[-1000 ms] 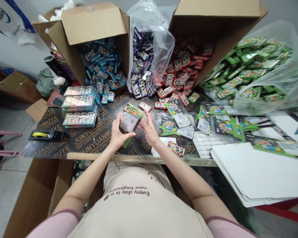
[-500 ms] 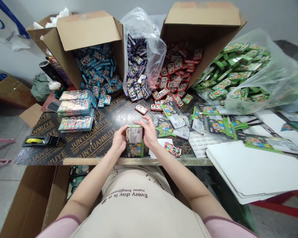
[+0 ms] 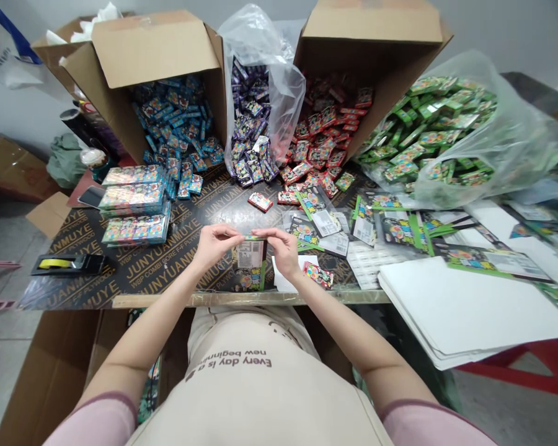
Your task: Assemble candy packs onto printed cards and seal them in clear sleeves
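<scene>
A dark and green printed packet [image 3: 250,263] with a pale label stands at the table's front edge, between my hands. My left hand [image 3: 217,246] pinches the left end of its top edge, fingers closed. At the right end of that edge, my right hand [image 3: 281,249] pinches it the same way. Just beyond my hands lies a single red packet [image 3: 260,201]. Another red packet [image 3: 318,275] rests on white paper beside my right wrist. Flat dark and green printed packages [image 3: 320,214] overlap to the right.
Cardboard boxes of blue packets [image 3: 177,118] and red packets [image 3: 323,127] stand at the back, with bags of purple packets [image 3: 253,118] and green packets [image 3: 428,130]. Stacked wrapped packs [image 3: 132,204] and a tape dispenser [image 3: 67,264] are left. White sheets [image 3: 469,310] lie right.
Both hands have gone from the packet's sides to its top edge, fingers now pinched there. My left hand moved up and left. The whole view has shifted slightly.
</scene>
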`<state>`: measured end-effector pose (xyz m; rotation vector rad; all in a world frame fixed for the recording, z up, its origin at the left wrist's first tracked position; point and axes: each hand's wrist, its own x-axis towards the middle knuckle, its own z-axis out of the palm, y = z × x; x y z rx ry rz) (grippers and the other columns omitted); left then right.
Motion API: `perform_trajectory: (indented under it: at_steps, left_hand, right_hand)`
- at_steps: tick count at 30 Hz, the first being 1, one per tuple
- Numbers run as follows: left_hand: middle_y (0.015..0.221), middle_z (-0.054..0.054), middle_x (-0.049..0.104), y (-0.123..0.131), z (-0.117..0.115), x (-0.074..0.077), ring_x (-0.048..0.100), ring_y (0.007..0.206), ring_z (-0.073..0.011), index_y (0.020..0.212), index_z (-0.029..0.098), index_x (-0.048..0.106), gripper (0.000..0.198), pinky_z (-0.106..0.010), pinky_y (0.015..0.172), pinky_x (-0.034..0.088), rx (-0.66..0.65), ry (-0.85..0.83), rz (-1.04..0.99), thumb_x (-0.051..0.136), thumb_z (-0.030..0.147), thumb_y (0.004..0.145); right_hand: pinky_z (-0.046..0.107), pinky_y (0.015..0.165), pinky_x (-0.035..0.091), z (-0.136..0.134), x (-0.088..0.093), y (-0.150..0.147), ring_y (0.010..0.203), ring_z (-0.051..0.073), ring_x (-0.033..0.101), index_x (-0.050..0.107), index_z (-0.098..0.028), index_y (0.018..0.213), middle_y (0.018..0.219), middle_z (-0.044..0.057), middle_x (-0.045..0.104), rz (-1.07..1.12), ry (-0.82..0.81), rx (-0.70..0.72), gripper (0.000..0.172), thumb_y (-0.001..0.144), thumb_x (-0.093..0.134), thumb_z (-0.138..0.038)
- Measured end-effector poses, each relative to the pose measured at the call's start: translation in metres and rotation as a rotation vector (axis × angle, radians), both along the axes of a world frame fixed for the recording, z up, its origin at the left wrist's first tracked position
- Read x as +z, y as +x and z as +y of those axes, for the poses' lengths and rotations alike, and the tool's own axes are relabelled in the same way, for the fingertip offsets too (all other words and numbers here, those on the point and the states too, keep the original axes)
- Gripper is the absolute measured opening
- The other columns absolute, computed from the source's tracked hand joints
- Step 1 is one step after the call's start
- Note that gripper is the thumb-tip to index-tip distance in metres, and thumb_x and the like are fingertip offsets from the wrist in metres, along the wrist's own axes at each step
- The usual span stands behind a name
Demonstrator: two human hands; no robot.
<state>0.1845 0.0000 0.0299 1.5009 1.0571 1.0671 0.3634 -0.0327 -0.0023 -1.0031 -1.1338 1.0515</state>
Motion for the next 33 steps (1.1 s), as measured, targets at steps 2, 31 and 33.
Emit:
perform_trajectory:
  at_steps: [2,31,33]
  left_hand:
    - [0.067,-0.005,0.069,-0.003,0.004,0.003,0.062,0.064,-0.0164,0.064,0.016,0.073,0.017,-0.027,0.061,0.048,-0.023,-0.015,0.049,0.081,0.031,0.057]
    - [0.072,-0.005,0.06,0.008,-0.028,0.008,0.055,0.071,-0.0171,0.075,0.021,0.068,0.02,-0.031,0.064,0.044,-0.15,0.654,0.566,0.052,0.024,0.088]
    - [0.072,-0.004,0.058,0.008,-0.029,0.007,0.054,0.071,-0.0174,0.074,0.02,0.067,0.018,-0.031,0.063,0.044,-0.116,0.634,0.557,0.054,0.023,0.086]
  right_hand:
    - [0.039,0.091,0.05,-0.003,0.003,0.004,0.094,0.022,0.069,0.076,-0.024,0.08,0.093,0.003,0.075,-0.041,0.005,0.011,0.019,0.081,0.059,-0.032]
    - [0.04,0.09,0.043,-0.017,-0.034,0.101,0.102,0.024,0.058,0.068,-0.02,0.099,0.105,0.01,0.067,-0.757,-0.03,-0.153,0.025,0.081,0.063,-0.036]
    - [0.042,0.087,0.041,-0.019,-0.055,0.116,0.096,0.026,0.056,0.068,-0.018,0.089,0.093,0.009,0.067,-0.969,-0.104,-0.067,0.018,0.076,0.067,-0.031]
